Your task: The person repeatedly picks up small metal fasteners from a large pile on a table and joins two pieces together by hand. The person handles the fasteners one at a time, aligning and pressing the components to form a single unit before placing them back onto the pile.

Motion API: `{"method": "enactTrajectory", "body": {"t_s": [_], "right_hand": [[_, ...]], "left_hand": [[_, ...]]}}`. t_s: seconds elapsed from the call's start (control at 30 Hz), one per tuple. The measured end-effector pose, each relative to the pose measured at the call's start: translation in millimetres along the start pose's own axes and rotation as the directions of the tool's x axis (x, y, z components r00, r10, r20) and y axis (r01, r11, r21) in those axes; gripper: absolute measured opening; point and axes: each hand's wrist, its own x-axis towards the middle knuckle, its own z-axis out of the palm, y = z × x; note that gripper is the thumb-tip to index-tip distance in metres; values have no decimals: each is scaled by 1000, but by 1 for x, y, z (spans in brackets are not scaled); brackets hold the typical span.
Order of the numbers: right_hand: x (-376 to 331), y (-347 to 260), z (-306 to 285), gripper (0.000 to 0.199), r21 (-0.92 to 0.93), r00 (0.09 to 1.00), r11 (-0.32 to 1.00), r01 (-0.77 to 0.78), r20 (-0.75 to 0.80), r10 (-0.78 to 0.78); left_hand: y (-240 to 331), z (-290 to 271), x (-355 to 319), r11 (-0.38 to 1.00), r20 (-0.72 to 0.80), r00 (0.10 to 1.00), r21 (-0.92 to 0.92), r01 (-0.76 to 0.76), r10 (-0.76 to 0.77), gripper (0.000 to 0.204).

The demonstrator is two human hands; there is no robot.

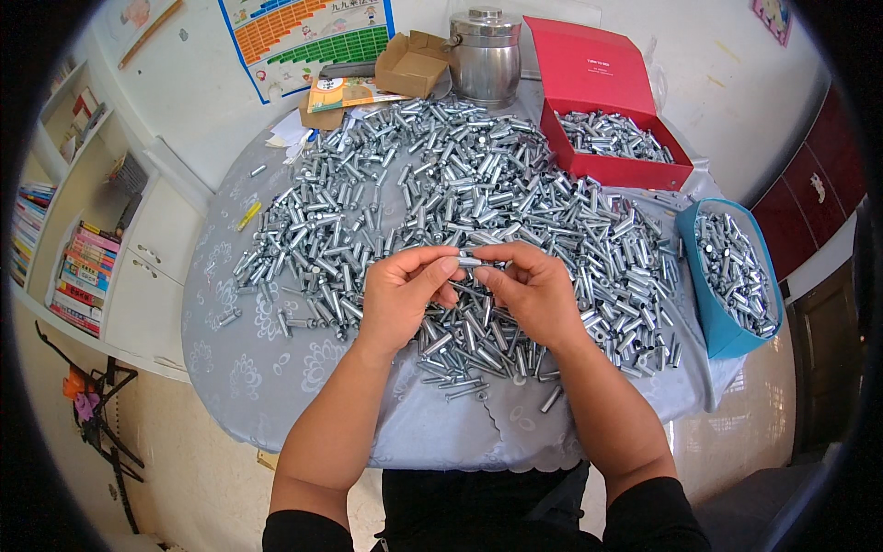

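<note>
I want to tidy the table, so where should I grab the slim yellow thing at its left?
Probably pinch the slim yellow thing across its middle, coming from the left: it is slender and lies slantwise on the tablecloth, and the metal pieces spread close on its right.

Smooth, bright metal for the small cylindrical piece (470, 262) pinched between the left hand (400, 293) and right hand (535, 293); likewise shiny, silvery metal throughout the heap of fasteners (478, 207) beyond and around both. Beneath, on the surface (276, 386), grey cloth with a satiny sheen and glossier floral figures. Straight beyond the hands, polished, reflective metal for the canister (485, 72); to its left, matt brown cardboard for the open carton (409, 63). Beyond the right hand, smooth red card, seemingly, for the lidded box (621, 171). Far left of the left hand, plastic-looking yellow for the slim tool (248, 215). Below left, glossy pale floor (198, 460).
</note>
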Motion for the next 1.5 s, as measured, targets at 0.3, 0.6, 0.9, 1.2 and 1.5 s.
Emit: {"method": "enactTrajectory", "body": {"t_s": [0.3,0.6,0.9,1.2,1.5], "right_hand": [[4,6,-1,26,66,993,996,58,-108,-51],[1,-3,-1,17,127,998,991,-30,-50,36],[12,-6,-10,45,375,818,892,252,-575,11],[2,-3,-2,19,166,992,986,-32,-118,52],[3,-6,-4,12,268,990,960,-85,-84,111]], "left_hand": [[-1,-3,0,998,23,998,45,-53,52,24],[1,-2,0,1000,23,1000,12,-10,9,24],[-2,-6,3,998,-12,998,-21,-59,59,20],[0,-2,1,998,102,994,52,-39,34,22],[6,-1,-1,996,16,998,71,-55,54,23]]}}
